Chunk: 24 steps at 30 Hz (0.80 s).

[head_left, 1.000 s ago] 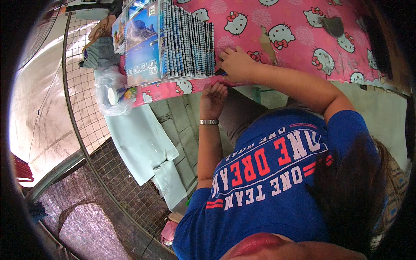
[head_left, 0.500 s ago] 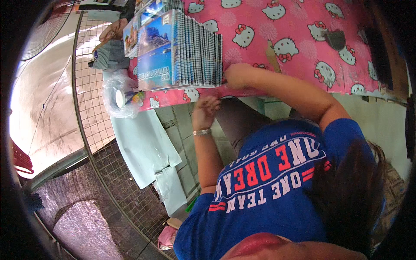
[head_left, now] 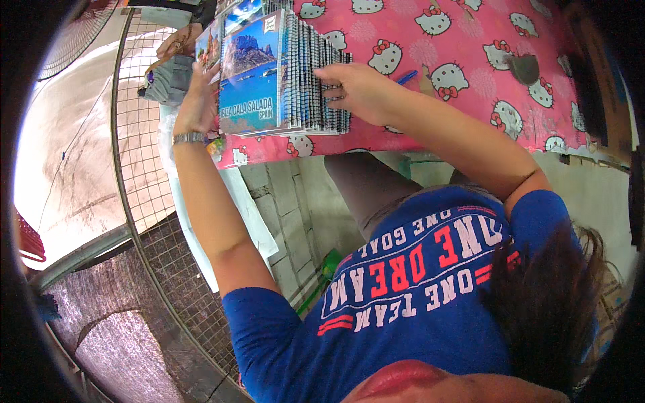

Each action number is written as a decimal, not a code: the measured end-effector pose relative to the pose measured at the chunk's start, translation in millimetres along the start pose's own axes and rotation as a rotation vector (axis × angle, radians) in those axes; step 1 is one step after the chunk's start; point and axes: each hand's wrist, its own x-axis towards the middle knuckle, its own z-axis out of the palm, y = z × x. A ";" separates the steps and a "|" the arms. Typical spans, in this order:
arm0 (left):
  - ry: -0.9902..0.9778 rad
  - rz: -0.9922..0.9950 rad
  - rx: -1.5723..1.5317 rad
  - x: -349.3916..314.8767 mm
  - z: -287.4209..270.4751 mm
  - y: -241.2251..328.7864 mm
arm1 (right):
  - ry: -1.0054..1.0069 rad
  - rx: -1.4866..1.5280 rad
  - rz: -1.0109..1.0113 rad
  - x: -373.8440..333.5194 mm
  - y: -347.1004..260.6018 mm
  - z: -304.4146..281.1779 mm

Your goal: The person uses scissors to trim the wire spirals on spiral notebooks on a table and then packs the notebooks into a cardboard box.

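A leaning row of spiral notebooks stands at the near edge of the table, its front cover showing a blue sea and a rocky island. My left hand rests along the row's left side, fingers stretched upward. On the opposite side, my right hand has its fingers apart and slightly bent, their tips at the wire spirals. Neither hand is wrapped round a single notebook. Just beyond my right wrist, a blue pen lies on the cloth.
A pink cloth with cat faces covers the table. More notebooks are behind the row. A grey bundle and clear plastic bag sit left, beside a wire grid. A dark round piece lies at right.
My left hand has risen from below the table edge to the row's left side. My right hand has moved up along the spirals and opened. The blue pen has come into sight.
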 end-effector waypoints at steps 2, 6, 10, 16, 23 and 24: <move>0.017 -0.067 0.056 8.4 25.5 -5.0 | 0.057 -0.036 0.044 3.8 -0.1 7.8; 0.095 -0.038 0.179 23.4 0.4 -29.4 | 0.120 0.053 0.116 24.0 2.1 7.4; 0.090 -0.066 0.161 25.5 0.6 -31.5 | 0.112 0.078 0.139 34.6 4.6 -0.2; 0.111 -0.080 0.003 27.9 -20.7 -43.1 | 0.025 0.115 0.029 23.5 -8.9 19.8; 0.062 -0.080 -0.091 30.4 -24.5 -45.5 | -0.043 0.033 0.047 48.5 -13.1 15.5; 0.082 -0.104 -0.136 30.5 -24.3 -47.4 | -0.057 0.011 0.036 50.0 -12.4 15.7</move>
